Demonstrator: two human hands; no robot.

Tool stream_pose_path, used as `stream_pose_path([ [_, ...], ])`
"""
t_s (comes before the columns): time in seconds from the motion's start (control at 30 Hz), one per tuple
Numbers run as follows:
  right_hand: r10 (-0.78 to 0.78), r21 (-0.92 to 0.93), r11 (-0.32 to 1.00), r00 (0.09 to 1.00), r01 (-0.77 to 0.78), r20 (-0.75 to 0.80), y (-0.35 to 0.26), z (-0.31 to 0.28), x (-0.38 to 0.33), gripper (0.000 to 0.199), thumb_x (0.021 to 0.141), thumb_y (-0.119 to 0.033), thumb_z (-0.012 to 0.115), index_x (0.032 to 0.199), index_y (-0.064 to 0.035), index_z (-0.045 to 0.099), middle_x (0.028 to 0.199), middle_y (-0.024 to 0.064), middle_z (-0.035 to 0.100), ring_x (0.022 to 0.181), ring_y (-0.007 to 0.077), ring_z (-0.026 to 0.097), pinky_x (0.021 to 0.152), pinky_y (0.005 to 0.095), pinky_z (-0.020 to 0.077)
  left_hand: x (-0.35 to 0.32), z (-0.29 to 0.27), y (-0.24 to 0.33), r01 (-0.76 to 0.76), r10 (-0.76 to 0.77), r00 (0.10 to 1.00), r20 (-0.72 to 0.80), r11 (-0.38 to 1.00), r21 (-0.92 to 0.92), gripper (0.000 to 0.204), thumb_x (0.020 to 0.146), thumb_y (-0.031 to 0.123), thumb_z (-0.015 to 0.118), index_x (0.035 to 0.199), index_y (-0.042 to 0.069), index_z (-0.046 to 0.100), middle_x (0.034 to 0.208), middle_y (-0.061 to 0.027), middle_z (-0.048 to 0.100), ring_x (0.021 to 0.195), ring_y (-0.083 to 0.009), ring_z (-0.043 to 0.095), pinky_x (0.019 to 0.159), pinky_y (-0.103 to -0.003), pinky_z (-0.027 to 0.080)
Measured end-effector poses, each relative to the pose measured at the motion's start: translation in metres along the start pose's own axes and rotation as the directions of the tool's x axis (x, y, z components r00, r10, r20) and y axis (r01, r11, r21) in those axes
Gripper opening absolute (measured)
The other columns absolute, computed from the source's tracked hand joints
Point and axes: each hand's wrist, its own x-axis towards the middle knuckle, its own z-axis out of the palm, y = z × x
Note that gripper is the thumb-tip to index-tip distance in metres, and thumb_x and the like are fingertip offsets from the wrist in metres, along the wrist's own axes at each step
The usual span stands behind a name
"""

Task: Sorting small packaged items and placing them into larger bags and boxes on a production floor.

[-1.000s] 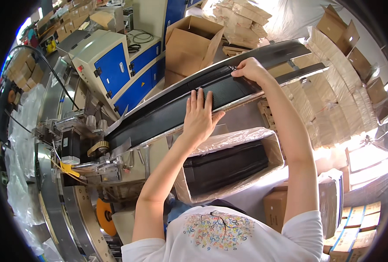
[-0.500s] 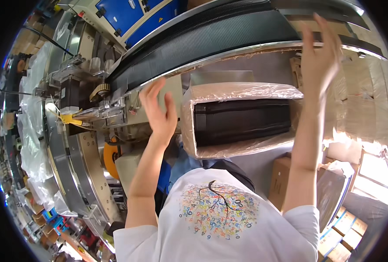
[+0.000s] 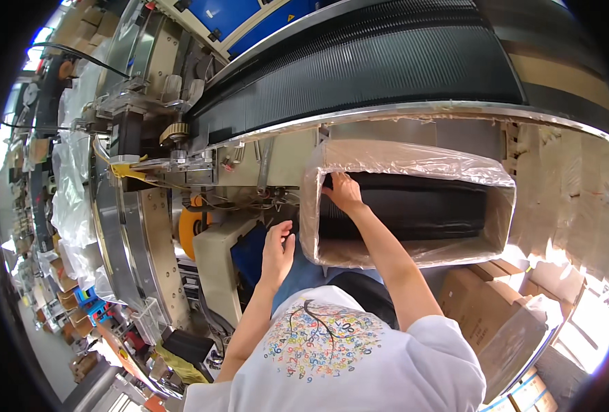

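My right hand (image 3: 344, 191) reaches into a carton (image 3: 414, 159) lined with clear plastic film. Its fingers rest, apart, on the left end of a dark, glossy black bundle (image 3: 421, 209) lying inside; nothing shows gripped in them. My left hand (image 3: 277, 255) hovers outside the carton, just left of its near corner, with its fingers loosely bent, thumb apart and nothing held. Beyond the carton, a long row of thin, ribbed black pieces (image 3: 380, 72) lies packed in a metal-edged trough (image 3: 421, 110).
At left stands a machine with a brass-coloured knurled knob (image 3: 174, 133) and a yellow fitting (image 3: 127, 170). An orange round part (image 3: 192, 230) sits below it. Brown cartons (image 3: 479, 309) are at the lower right, film-wrapped stacks (image 3: 565, 192) at the far right.
Both hands have come down from the trough's edge. My right hand has moved left and into the carton; my left hand has dropped toward my body. The view has shifted too.
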Motion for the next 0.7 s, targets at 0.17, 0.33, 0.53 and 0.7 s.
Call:
stream_pose_path([
  [0.17, -0.069, -0.063, 0.995, 0.996, 0.072, 0.053, 0.017, 0.005, 0.009, 0.051, 0.067, -0.038, 0.072, 0.104, -0.0084, 0.051, 0.092, 0.0170, 0.062, 0.084, 0.0338, 0.061, 0.069, 0.0450, 0.0485, 0.004, 0.008, 0.004, -0.041, 0.042, 0.998, 0.035, 0.999, -0.036, 0.021, 0.089, 0.010, 0.052, 0.108, 0.002, 0.053, 0.098, -0.0107, 0.060, 0.086, -0.0199, 0.058, 0.074, -0.028, 0.046],
  [0.33, -0.093, 0.047, 0.995, 0.994, 0.090, 0.056, 0.018, 0.009, 0.011, 0.052, 0.064, -0.043, 0.072, 0.104, -0.0121, 0.058, 0.091, 0.0131, 0.064, 0.084, 0.0327, 0.062, 0.069, 0.0440, 0.0495, 0.007, 0.021, 0.012, -0.061, 0.059, 0.995, 0.078, 0.998, 0.025, 0.020, 0.087, 0.008, 0.054, 0.106, 0.001, 0.054, 0.094, -0.0113, 0.060, 0.083, -0.0213, 0.059, 0.073, -0.029, 0.047],
  [0.53, -0.138, 0.032, 0.990, 0.984, 0.135, 0.114, 0.006, -0.006, 0.005, 0.045, 0.067, -0.036, 0.071, 0.100, -0.0083, 0.058, 0.090, 0.0136, 0.064, 0.086, 0.0318, 0.061, 0.072, 0.0417, 0.0487, 0.013, 0.026, 0.028, -0.178, 0.174, 0.983, 0.066, 0.982, 0.067, 0.021, 0.083, 0.007, 0.054, 0.104, 0.002, 0.055, 0.093, -0.0115, 0.057, 0.087, -0.0254, 0.056, 0.077, -0.032, 0.045],
  [0.7, -0.124, 0.004, 0.992, 0.989, 0.124, 0.085, 0.007, 0.012, -0.006, 0.046, 0.069, -0.035, 0.071, 0.103, -0.0084, 0.055, 0.098, 0.0149, 0.060, 0.090, 0.0320, 0.059, 0.072, 0.0422, 0.0487, 0.013, 0.031, 0.040, -0.120, 0.113, 0.989, 0.090, 0.990, 0.075, 0.022, 0.083, 0.010, 0.054, 0.105, 0.005, 0.056, 0.097, -0.0113, 0.057, 0.094, -0.0284, 0.054, 0.083, -0.035, 0.043],
])
